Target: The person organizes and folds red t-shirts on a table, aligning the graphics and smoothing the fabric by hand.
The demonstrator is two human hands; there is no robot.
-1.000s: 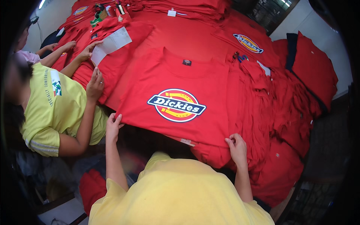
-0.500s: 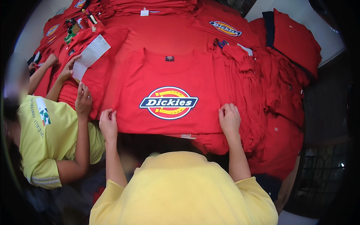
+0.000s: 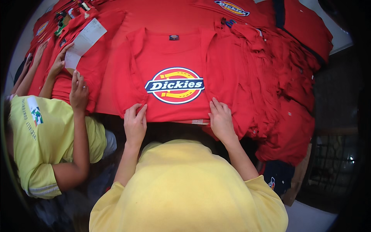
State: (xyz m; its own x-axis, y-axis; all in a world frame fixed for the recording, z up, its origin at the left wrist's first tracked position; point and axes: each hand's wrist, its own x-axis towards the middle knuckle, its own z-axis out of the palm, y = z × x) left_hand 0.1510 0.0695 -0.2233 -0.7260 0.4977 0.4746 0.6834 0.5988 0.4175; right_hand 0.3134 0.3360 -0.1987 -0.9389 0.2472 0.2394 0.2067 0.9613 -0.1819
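Observation:
A red T-shirt (image 3: 176, 112) lies face up in front of me, its wide neckline at the far end. On its chest is an oval print (image 3: 175, 94) with a yellow horseshoe and a dark blue band. My left hand (image 3: 135, 121) grips the left side near the bottom edge, fingers bent over the cloth. The lower right side is in my right hand (image 3: 222, 120), thumb and fingers closed on it. Both sides are turned inward in long folds that run up to the shoulders, beside the print. The fingertips partly hide the cloth they grip.
At my left a person in a yellow shirt (image 3: 46, 135) holds a white paper (image 3: 85, 42) over red garments. A crumpled heap of red garments (image 3: 262, 85) fills the right side. Another printed red shirt (image 3: 232, 8) lies at the back. A dark blue garment (image 3: 277, 178) hangs low right.
My hands have moved closer together, bringing the T-shirt's two side edges inward over its front. The whole scene sits a little higher in the picture.

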